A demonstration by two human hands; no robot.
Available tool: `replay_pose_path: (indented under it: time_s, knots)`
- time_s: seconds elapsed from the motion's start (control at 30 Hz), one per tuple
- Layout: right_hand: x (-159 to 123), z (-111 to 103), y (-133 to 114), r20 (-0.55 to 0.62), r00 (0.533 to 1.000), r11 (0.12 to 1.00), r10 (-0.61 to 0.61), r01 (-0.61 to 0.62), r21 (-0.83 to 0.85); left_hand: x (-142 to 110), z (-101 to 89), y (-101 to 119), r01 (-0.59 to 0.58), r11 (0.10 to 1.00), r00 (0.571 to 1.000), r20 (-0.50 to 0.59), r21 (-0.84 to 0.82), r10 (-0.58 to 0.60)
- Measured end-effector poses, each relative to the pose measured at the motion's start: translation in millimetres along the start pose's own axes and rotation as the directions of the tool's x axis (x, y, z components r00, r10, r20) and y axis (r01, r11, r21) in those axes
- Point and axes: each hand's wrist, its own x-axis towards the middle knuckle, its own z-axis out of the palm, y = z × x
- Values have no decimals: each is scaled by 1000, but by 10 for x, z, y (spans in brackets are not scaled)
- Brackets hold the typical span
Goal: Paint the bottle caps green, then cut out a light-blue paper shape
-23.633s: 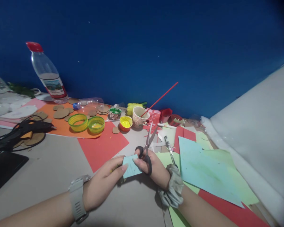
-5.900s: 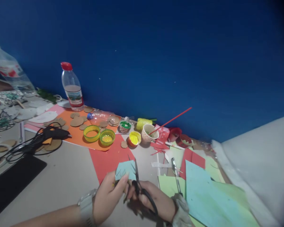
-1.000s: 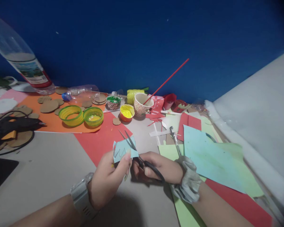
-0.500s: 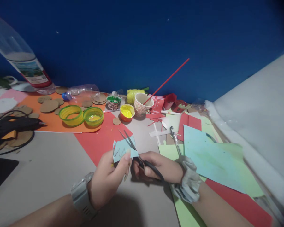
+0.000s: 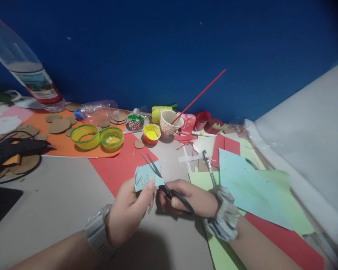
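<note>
Pinched between the thumb and fingers of my left hand is a small piece of light blue paper with a dark zigzag line drawn on it. My right hand grips black-handled scissors. Their blades are slightly parted and lie at the right part of the paper, tips pointing away from me past its upper edge. Part of the handles is hidden by my right fingers. Both hands are close together over the grey table.
Green-and-yellow plastic rings, a cup of yellow paint, a cup of green paint and a paper cup with a red stick stand behind. A glue gun lies left. Right are a pen and blue paper.
Hardly anything differs. The blue paper and my left hand have shifted very slightly, while the scissors stay at about the same place on the paper.
</note>
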Motion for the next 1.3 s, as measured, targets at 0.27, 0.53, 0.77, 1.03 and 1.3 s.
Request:
replay_pose_path:
  time_s: [0.27,0.53,0.77,1.03,1.3]
  knots:
    - [2,5,-1,-11,1000,1000,-1,1,10,8,-6,-6,26,1000,1000,-1,3,-26]
    - [6,7,-10,-5,1000,1000,5,-5,17,-5,-2,-13,17,1000,1000,-17,7,-17]
    - [8,15,-13,-5,1000,999,-17,17,44,0,7,-22,29,1000,1000,-7,-7,-29]
    - [8,-1,26,4,1000,998,-25,25,55,-6,-2,6,34,999,999,-7,1,-34]
    - [8,-9,35,22,999,997,-38,36,74,4,4,-4,27,1000,1000,-8,10,-27]
